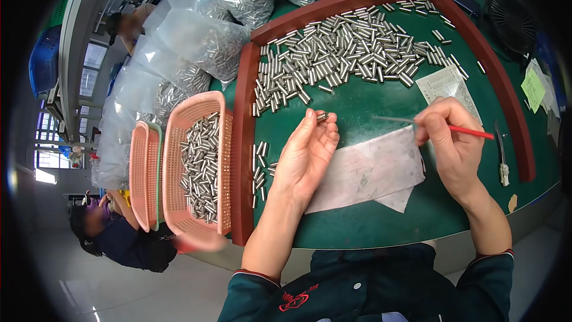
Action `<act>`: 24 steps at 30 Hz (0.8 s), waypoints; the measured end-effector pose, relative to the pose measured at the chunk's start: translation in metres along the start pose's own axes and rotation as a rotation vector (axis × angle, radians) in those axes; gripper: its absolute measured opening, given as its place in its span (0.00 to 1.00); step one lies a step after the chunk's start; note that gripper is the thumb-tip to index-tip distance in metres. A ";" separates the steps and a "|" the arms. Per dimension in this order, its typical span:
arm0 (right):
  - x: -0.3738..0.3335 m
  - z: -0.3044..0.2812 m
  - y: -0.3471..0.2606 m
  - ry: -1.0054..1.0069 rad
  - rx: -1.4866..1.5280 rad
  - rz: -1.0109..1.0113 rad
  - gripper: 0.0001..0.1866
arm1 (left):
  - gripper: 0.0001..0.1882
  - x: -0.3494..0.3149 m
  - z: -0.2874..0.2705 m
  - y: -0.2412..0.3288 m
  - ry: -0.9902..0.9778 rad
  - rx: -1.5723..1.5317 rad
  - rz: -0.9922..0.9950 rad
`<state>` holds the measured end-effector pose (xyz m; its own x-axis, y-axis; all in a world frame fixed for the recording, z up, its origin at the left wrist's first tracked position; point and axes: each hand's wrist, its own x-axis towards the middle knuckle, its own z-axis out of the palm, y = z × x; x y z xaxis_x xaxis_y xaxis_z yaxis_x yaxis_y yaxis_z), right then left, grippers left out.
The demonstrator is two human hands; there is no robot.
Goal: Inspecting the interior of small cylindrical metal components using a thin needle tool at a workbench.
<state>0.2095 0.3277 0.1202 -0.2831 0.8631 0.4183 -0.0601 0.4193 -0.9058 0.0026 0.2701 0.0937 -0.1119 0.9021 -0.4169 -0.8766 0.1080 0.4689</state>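
Observation:
My left hand [310,154] pinches a small metal cylinder [322,117] between thumb and fingertips, above the green tabletop. Closed round a thin rod with a red handle [471,132], my right hand [451,143] holds it so that its slim grey shaft points left toward the cylinder, without touching it. A stained white cloth [363,173] lies flat between and below my hands. Beyond them spreads a large heap of similar shiny cylinders [333,53]. A few more cylinders [258,173] lie left of my left wrist.
A dark red wooden rim [243,143] borders the work surface. Left of it stand pink baskets [173,203], one holding cylinders. Clear bags of metal parts [217,48] line the far left. At right are a printed sheet [450,90], tweezers [500,149] and a black fan [509,21]. Other people sit farther left.

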 end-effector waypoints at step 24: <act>-0.007 0.012 0.000 -0.104 0.095 0.038 0.07 | 0.12 -0.001 -0.002 -0.008 -0.046 0.018 -0.079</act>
<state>0.1998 0.3182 0.1160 -0.3841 0.8422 0.3785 -0.1367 0.3535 -0.9254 0.0087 0.2673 0.0884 -0.0204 0.9086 -0.4172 -0.8731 0.1871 0.4502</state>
